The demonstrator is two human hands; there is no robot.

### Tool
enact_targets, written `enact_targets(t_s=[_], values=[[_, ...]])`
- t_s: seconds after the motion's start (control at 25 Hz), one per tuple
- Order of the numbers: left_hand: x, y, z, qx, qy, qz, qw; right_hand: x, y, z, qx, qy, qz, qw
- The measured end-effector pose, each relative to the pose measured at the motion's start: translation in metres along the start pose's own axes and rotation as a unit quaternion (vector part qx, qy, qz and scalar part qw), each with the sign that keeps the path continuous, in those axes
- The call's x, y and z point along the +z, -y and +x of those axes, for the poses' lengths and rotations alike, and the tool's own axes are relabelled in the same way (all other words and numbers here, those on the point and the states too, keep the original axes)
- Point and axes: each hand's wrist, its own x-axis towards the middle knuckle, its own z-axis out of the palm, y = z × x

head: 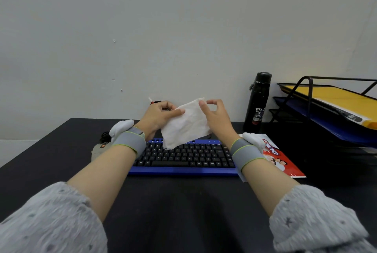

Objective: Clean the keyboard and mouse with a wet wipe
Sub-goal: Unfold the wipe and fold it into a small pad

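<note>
Keyboard (183, 157) sits on the bench (183, 201), mouse (97, 150) at its 9 o'clock. Above its far edge the wet wipe (186, 124) hangs spread out, left hand (158, 117) pinching the 9 o'clock side, right hand (216, 118) the 1 o'clock corner.

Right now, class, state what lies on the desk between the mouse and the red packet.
The keyboard lies between the mouse and the red packet, shown in the head view.

Soft, even indoor light. A faint shadow darkens the black desk (183, 212) in front of the keyboard (183, 157); nearer than that, the sleeves (51, 222) look blurred and stretched.
</note>
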Motion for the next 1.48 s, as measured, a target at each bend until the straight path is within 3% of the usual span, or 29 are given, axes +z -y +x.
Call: enact_targets(t_s=[0.12, 0.36, 0.72, 1.04, 1.2, 1.32, 1.48], values=[[0.005, 0.001, 0.001, 0.007, -0.036, -0.05, 0.998, 0.002, -0.006, -0.004, 0.078, 0.034, 0.117, 0.99], [0.011, -0.002, 0.0, 0.013, -0.082, -0.099, 0.992, 0.008, -0.011, -0.009, 0.11, 0.081, 0.226, 0.964], [0.015, -0.001, -0.003, 0.012, -0.137, -0.122, 0.983, 0.024, -0.012, -0.018, 0.107, 0.112, 0.231, 0.961], [0.009, 0.01, -0.003, 0.024, -0.177, -0.033, 0.983, 0.019, -0.009, -0.008, 0.075, 0.011, 0.266, 0.961], [0.013, 0.015, -0.004, 0.022, -0.145, -0.032, 0.989, 0.01, -0.004, -0.003, 0.041, 0.019, 0.242, 0.969], [0.013, 0.011, -0.003, 0.05, -0.112, -0.016, 0.992, 0.003, 0.001, -0.002, 0.031, 0.073, 0.189, 0.979], [0.008, 0.006, -0.001, 0.098, -0.073, 0.039, 0.992, -0.003, 0.006, 0.002, 0.015, 0.073, 0.132, 0.988]])
